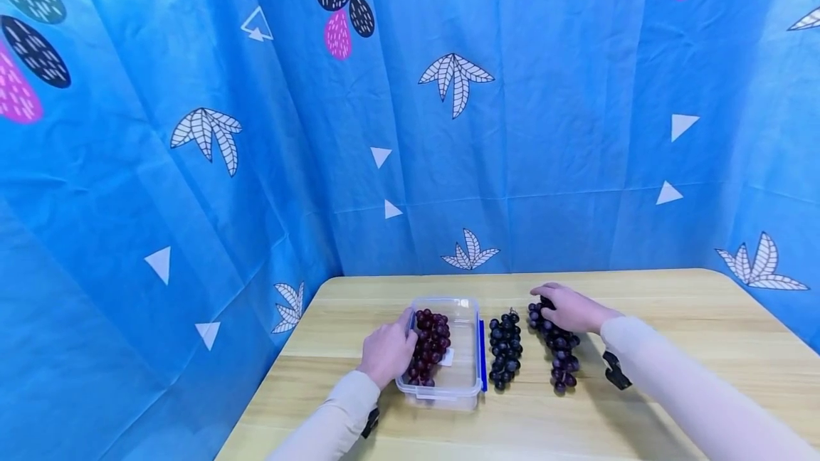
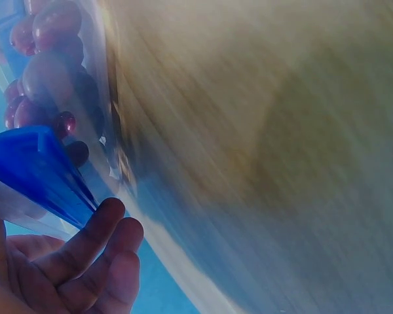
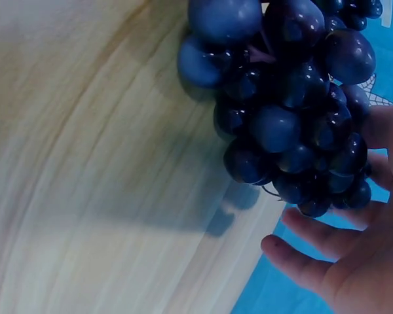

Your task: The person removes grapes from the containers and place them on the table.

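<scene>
In the head view, my left hand [image 1: 388, 351] grips the left rim of a clear plastic food container [image 1: 463, 368], its fingers by a blue latch [image 2: 42, 167] seen in the left wrist view. A bunch of red grapes [image 1: 430, 347] lies inside, along the container's left side. My right hand [image 1: 570, 309] holds the far end of a bunch of dark purple grapes [image 1: 560, 354]. In the right wrist view its thumb and fingers are around that end, with the other fingers [image 3: 308, 261] spread behind the grapes.
Another bunch of black grapes [image 1: 505, 351] lies between the container and the right-hand bunch. The container's right blue latch [image 1: 482, 354] hangs outward beside it. A wooden table [image 1: 679, 347] carries everything, and a patterned blue cloth [image 1: 551, 126] hangs behind and at the left.
</scene>
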Action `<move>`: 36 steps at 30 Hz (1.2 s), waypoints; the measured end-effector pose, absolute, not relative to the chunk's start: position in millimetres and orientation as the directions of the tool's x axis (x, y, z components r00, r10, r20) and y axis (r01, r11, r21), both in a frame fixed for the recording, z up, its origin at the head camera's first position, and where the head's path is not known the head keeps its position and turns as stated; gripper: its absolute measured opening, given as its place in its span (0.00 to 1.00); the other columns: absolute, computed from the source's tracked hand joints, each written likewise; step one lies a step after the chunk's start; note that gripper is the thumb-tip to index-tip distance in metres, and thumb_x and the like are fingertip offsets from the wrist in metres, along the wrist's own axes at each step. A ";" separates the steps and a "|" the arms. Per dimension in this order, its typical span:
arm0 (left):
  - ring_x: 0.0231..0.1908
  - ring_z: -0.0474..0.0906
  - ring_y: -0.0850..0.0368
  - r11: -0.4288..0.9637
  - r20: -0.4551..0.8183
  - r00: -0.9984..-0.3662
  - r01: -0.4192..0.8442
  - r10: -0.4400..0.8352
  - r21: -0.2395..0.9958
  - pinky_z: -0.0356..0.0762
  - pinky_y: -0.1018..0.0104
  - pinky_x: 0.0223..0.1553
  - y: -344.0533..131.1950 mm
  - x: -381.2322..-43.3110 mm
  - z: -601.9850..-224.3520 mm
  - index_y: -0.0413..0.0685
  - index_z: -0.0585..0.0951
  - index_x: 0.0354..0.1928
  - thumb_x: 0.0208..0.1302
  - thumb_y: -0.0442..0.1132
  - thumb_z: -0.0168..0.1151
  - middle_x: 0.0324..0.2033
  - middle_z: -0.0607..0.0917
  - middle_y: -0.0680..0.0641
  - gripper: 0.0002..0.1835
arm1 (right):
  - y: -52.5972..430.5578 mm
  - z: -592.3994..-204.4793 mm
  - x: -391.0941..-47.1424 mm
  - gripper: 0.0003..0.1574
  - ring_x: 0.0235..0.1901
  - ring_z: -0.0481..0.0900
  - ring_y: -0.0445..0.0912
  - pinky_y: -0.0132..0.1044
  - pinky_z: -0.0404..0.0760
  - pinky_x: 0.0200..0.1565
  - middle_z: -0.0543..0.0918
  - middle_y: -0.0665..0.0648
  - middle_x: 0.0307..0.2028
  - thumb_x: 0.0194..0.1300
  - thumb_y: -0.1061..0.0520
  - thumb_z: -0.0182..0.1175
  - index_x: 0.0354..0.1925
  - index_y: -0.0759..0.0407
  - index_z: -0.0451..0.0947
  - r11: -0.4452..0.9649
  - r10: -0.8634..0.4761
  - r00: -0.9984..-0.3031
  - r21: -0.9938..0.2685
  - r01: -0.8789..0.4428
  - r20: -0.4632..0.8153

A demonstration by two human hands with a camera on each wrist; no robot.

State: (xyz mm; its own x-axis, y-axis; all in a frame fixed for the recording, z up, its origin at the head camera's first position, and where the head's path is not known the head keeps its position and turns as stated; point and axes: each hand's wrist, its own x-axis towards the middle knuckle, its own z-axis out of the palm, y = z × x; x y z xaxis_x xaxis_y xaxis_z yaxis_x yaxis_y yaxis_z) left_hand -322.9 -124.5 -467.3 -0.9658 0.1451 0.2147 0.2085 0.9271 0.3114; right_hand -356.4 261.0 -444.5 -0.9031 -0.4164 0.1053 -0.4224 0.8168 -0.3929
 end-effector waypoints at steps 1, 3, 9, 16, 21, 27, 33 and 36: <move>0.15 0.69 0.58 0.927 0.216 -0.965 0.210 0.146 0.311 0.68 0.61 0.21 -124.4 -322.9 -467.6 0.55 0.64 0.77 0.74 0.50 0.49 0.15 0.72 0.52 0.31 | 261.9 -443.8 -354.2 0.31 0.66 0.66 0.72 0.66 0.66 0.64 0.66 0.77 0.67 0.73 0.58 0.56 0.70 0.68 0.66 0.818 -0.409 -0.905 -0.393 -0.420 0.116; 0.15 0.69 0.57 0.924 0.213 -0.966 0.209 0.145 0.319 0.67 0.61 0.20 -123.9 -322.5 -467.2 0.54 0.64 0.76 0.74 0.50 0.49 0.15 0.72 0.52 0.31 | 263.7 -442.2 -349.7 0.34 0.66 0.65 0.74 0.68 0.65 0.64 0.64 0.78 0.68 0.74 0.55 0.56 0.72 0.68 0.64 0.823 -0.390 -0.909 -0.388 -0.415 0.145; 0.14 0.69 0.57 0.919 0.209 -0.967 0.210 0.145 0.334 0.66 0.61 0.19 -122.5 -321.6 -465.1 0.54 0.64 0.76 0.74 0.49 0.50 0.16 0.73 0.52 0.31 | 271.3 -441.2 -339.6 0.40 0.65 0.66 0.74 0.70 0.66 0.62 0.65 0.77 0.68 0.75 0.44 0.54 0.73 0.68 0.61 0.857 -0.301 -0.929 -0.367 -0.363 0.215; 0.14 0.69 0.58 0.918 0.217 -0.964 0.221 0.155 0.328 0.68 0.60 0.20 -123.0 -319.6 -466.4 0.53 0.65 0.76 0.73 0.48 0.51 0.16 0.74 0.51 0.31 | 279.0 -446.8 -331.3 0.46 0.41 0.85 0.64 0.60 0.81 0.46 0.79 0.76 0.55 0.75 0.38 0.52 0.71 0.74 0.60 0.847 -0.193 -0.978 -0.490 -0.207 0.081; 0.15 0.69 0.57 0.917 0.238 -0.959 0.227 0.152 0.327 0.68 0.60 0.20 -124.0 -319.5 -467.0 0.52 0.66 0.75 0.73 0.48 0.51 0.17 0.75 0.51 0.30 | 279.2 -446.3 -322.7 0.48 0.21 0.80 0.54 0.48 0.84 0.27 0.78 0.78 0.50 0.77 0.38 0.47 0.74 0.74 0.51 0.742 -0.179 -0.976 -0.668 -0.051 -0.124; 0.16 0.70 0.57 0.926 0.224 -0.963 0.215 0.148 0.312 0.70 0.60 0.21 -124.3 -318.8 -466.9 0.53 0.66 0.75 0.72 0.48 0.52 0.20 0.78 0.51 0.31 | 276.8 -443.7 -313.7 0.47 0.29 0.83 0.55 0.50 0.86 0.32 0.75 0.79 0.50 0.79 0.41 0.44 0.76 0.72 0.43 0.646 -0.206 -0.952 -0.763 0.041 -0.225; 0.15 0.69 0.57 0.924 0.233 -0.961 0.219 0.149 0.313 0.67 0.61 0.19 -122.5 -319.8 -466.3 0.53 0.66 0.75 0.71 0.48 0.52 0.16 0.74 0.52 0.32 | 272.6 -441.9 -308.6 0.53 0.27 0.83 0.54 0.49 0.86 0.30 0.66 0.85 0.61 0.74 0.46 0.56 0.77 0.71 0.38 0.644 -0.201 -0.952 -0.763 0.050 -0.232; 0.15 0.68 0.57 0.928 0.234 -0.962 0.214 0.144 0.305 0.67 0.61 0.19 -122.1 -319.9 -465.6 0.53 0.66 0.75 0.71 0.48 0.53 0.16 0.74 0.51 0.32 | 269.6 -442.9 -306.0 0.57 0.28 0.82 0.55 0.49 0.86 0.30 0.66 0.84 0.61 0.71 0.48 0.60 0.77 0.69 0.36 0.631 -0.192 -0.953 -0.773 0.064 -0.235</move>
State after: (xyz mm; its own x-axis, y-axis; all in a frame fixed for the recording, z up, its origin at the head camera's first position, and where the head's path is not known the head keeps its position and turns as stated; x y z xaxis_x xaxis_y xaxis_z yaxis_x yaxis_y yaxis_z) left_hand -319.9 -122.1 -465.6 -0.9615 0.1443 0.2337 0.2135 0.9280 0.3054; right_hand -306.0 269.6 -442.9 -0.9528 -0.1917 -0.2353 0.0640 0.6309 -0.7732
